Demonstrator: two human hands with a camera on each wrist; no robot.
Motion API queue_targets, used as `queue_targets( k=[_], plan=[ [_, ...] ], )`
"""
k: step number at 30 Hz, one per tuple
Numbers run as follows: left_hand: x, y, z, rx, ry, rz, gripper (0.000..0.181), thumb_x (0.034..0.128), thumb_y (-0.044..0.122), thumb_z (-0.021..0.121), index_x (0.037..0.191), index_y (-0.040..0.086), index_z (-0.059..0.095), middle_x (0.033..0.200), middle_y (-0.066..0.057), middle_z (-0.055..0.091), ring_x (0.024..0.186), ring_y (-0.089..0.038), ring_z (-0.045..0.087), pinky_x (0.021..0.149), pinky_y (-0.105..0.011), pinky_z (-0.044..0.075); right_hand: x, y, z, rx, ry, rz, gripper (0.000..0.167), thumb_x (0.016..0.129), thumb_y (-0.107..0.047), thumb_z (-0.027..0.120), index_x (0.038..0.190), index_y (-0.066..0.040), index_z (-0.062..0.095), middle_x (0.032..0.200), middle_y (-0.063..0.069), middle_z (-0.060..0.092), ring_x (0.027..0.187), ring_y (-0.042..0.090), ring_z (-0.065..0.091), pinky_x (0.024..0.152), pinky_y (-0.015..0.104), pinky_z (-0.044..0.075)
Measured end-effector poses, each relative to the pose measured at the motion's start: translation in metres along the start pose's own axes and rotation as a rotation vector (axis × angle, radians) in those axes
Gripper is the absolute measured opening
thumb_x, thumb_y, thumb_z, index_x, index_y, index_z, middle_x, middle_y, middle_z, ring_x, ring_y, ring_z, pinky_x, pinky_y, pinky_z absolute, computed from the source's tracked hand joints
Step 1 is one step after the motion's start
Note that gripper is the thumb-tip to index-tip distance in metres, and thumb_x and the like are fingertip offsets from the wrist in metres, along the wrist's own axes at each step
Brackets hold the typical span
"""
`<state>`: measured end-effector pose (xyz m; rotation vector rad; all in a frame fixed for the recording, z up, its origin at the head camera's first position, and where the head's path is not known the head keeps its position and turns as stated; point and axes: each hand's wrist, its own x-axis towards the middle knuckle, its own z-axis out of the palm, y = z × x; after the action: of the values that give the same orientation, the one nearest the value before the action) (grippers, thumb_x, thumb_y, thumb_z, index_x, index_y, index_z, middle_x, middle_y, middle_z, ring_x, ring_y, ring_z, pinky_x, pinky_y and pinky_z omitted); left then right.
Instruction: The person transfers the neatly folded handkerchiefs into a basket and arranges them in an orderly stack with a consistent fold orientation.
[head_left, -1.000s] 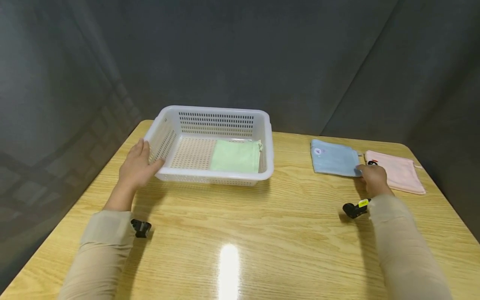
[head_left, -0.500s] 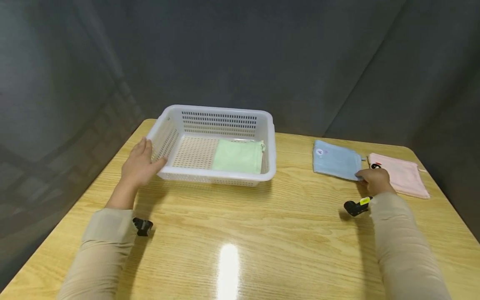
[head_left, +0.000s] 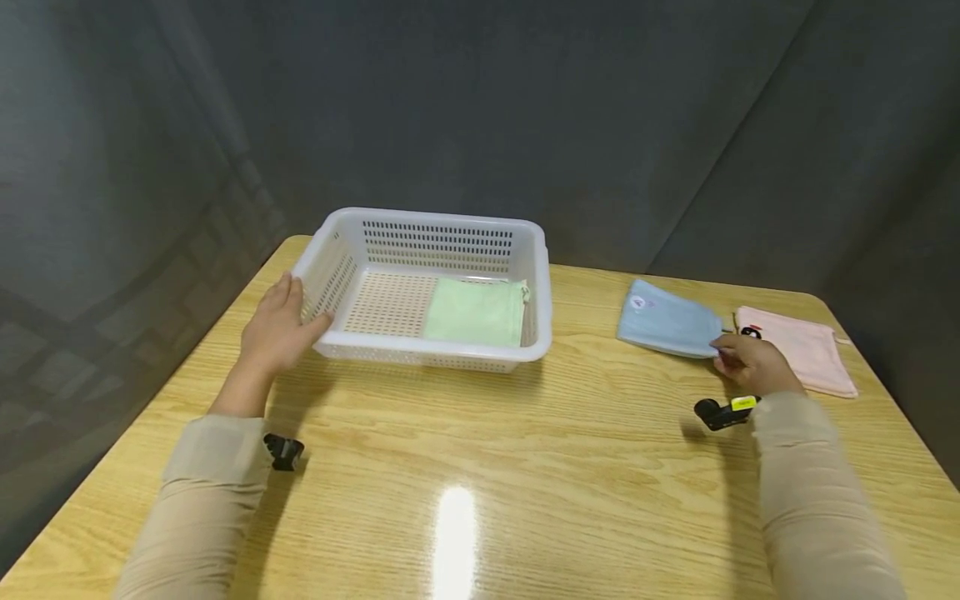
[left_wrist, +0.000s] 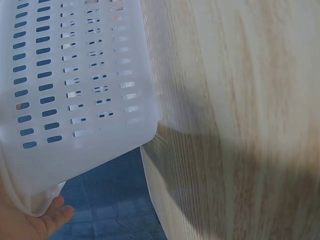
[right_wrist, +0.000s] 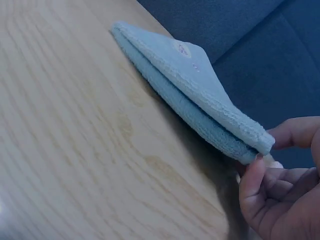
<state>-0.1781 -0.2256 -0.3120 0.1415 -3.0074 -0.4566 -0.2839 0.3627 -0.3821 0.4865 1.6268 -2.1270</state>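
Observation:
In the head view, my left hand (head_left: 277, 325) rests on the left rim of a white perforated plastic basket (head_left: 431, 344), its fingers fairly straight and its thumb by the near corner. Part of that hand shows under the rim in the left wrist view. My right hand (head_left: 757, 364) pinches the near right corner of a folded light blue towel (head_left: 667, 321) between thumb and fingers. From the right wrist, the towel (right_wrist: 195, 85) is tilted, the pinched end raised off the table and its layers slightly apart. Inside the basket, at the right, lies a folded pale green towel (head_left: 477, 314).
A pink towel (head_left: 806, 350) with a black and red motif lies flat just right of my right hand. Everything stands on a wood-grain table (head_left: 465, 433), with dark grey curtains (head_left: 480, 108) behind it and at both sides.
The pinched end of the blue towel has risen off the table, and the towel has shifted slightly to the left. My left hand has stayed at the basket rim.

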Motion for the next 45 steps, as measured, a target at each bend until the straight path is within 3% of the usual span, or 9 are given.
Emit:
queue_targets(
  k=[3, 6, 10, 15, 19, 27, 32, 40, 45],
  plan=[
    [0.000, 0.000, 0.000, -0.005, -0.001, 0.002, 0.079, 0.0856, 0.046, 0.033, 0.133, -0.011, 0.005, 0.139, -0.026, 0.000, 0.125, -0.043, 0.004, 0.093, -0.059, 0.013, 0.003, -0.001, 0.004, 0.012, 0.041, 0.033, 0.018, 0.081, -0.005, 0.055, 0.065, -0.010, 0.060, 0.066, 0.000, 0.051, 0.057, 0.010, 0.048, 0.056, 0.021, 0.046],
    [0.000, 0.000, 0.000, -0.007, 0.000, 0.003, 0.079, 0.0856, 0.046, 0.034, 0.133, -0.011, 0.006, 0.139, -0.026, 0.000, 0.125, -0.043, 0.004, 0.093, -0.059, 0.013, 0.005, 0.000, 0.008, -0.062, 0.053, 0.027, 0.004, 0.082, -0.013, 0.056, 0.080, -0.009, 0.055, 0.067, 0.000, 0.049, 0.058, 0.011, 0.047, 0.056, 0.022, 0.046],
    [-0.001, 0.000, 0.001, -0.006, 0.001, 0.000, 0.079, 0.0856, 0.046, 0.034, 0.133, -0.011, 0.006, 0.139, -0.026, 0.001, 0.124, -0.043, 0.004, 0.093, -0.059, 0.013, 0.007, 0.001, 0.013, -0.099, 0.030, 0.005, 0.018, 0.083, -0.018, 0.056, 0.095, -0.011, 0.045, 0.067, 0.000, 0.047, 0.059, 0.011, 0.047, 0.059, 0.023, 0.046],
    [-0.002, 0.000, 0.000, -0.004, 0.005, -0.003, 0.079, 0.0857, 0.046, 0.034, 0.133, -0.011, 0.006, 0.140, -0.025, 0.001, 0.124, -0.043, 0.005, 0.093, -0.059, 0.013, 0.006, 0.002, 0.017, -0.091, 0.018, -0.022, 0.005, 0.082, -0.014, 0.056, 0.079, -0.012, 0.055, 0.069, 0.000, 0.047, 0.061, 0.011, 0.047, 0.062, 0.025, 0.047],
    [-0.002, 0.000, 0.000, -0.007, 0.004, -0.001, 0.079, 0.0858, 0.046, 0.034, 0.133, -0.011, 0.006, 0.140, -0.025, 0.000, 0.125, -0.043, 0.005, 0.093, -0.059, 0.013, 0.004, 0.003, 0.021, -0.101, -0.016, -0.055, 0.017, 0.085, -0.011, 0.051, 0.070, -0.013, 0.058, 0.067, 0.000, 0.049, 0.059, 0.011, 0.048, 0.060, 0.023, 0.047],
    [-0.001, -0.001, 0.000, -0.002, 0.003, 0.003, 0.079, 0.0859, 0.046, 0.033, 0.133, -0.010, 0.005, 0.139, -0.026, 0.001, 0.124, -0.043, 0.005, 0.093, -0.059, 0.013, 0.001, 0.002, 0.030, 0.077, -0.076, -0.088, 0.020, 0.087, -0.003, 0.046, 0.070, -0.008, 0.058, 0.065, 0.002, 0.050, 0.058, 0.013, 0.051, 0.059, 0.026, 0.047],
    [0.001, -0.001, -0.001, -0.001, 0.009, 0.002, 0.079, 0.0857, 0.046, 0.034, 0.133, -0.010, 0.005, 0.139, -0.026, 0.002, 0.124, -0.044, 0.006, 0.092, -0.060, 0.014, 0.000, 0.004, 0.036, 0.176, -0.144, -0.140, 0.020, 0.087, -0.001, 0.045, 0.069, -0.008, 0.049, 0.066, 0.001, 0.049, 0.059, 0.012, 0.050, 0.059, 0.028, 0.045],
    [0.001, -0.001, -0.001, -0.005, 0.016, 0.012, 0.080, 0.0856, 0.046, 0.034, 0.133, -0.012, 0.006, 0.139, -0.027, 0.002, 0.124, -0.044, 0.007, 0.092, -0.059, 0.015, 0.001, 0.008, 0.049, 0.310, -0.131, -0.234, 0.012, 0.086, 0.001, 0.047, 0.082, -0.007, 0.055, 0.073, 0.002, 0.051, 0.065, 0.011, 0.052, 0.057, 0.024, 0.046],
    [0.001, -0.001, -0.001, -0.004, 0.013, 0.012, 0.080, 0.0856, 0.046, 0.034, 0.133, -0.012, 0.006, 0.139, -0.027, 0.002, 0.124, -0.044, 0.007, 0.092, -0.059, 0.014, 0.001, 0.011, 0.055, 0.397, -0.160, -0.295, 0.018, 0.085, 0.006, 0.045, 0.093, -0.007, 0.055, 0.074, 0.005, 0.055, 0.067, 0.014, 0.055, 0.057, 0.024, 0.046]
  ],
)
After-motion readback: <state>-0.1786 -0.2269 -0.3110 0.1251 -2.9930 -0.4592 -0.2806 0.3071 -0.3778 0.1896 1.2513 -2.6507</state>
